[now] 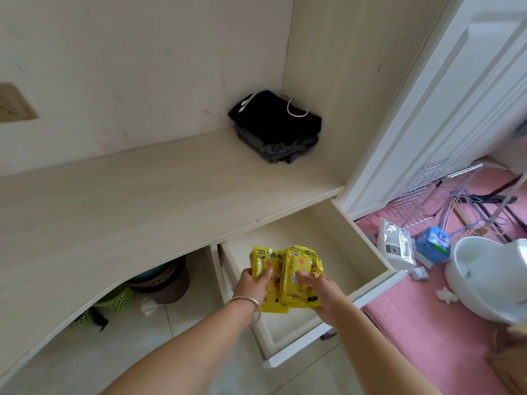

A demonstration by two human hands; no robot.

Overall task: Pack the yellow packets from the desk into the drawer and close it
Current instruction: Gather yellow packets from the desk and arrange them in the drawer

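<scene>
A: What is the person wearing?
B: Both forearms come up from the bottom edge bare, with no sleeves in sight. A thin, plain silver metal bangle (251, 305) circles the wrist just behind the left hand (252, 282).
A: And the other side?
B: The right hand (320, 289) and its wrist are bare, as are all the fingers that show.

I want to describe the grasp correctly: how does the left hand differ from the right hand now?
The left hand grips the left side of the yellow packets; the right hand grips their right side. The left wrist wears a bangle; the right wrist is bare. Both hold the packets above the open drawer.
</scene>
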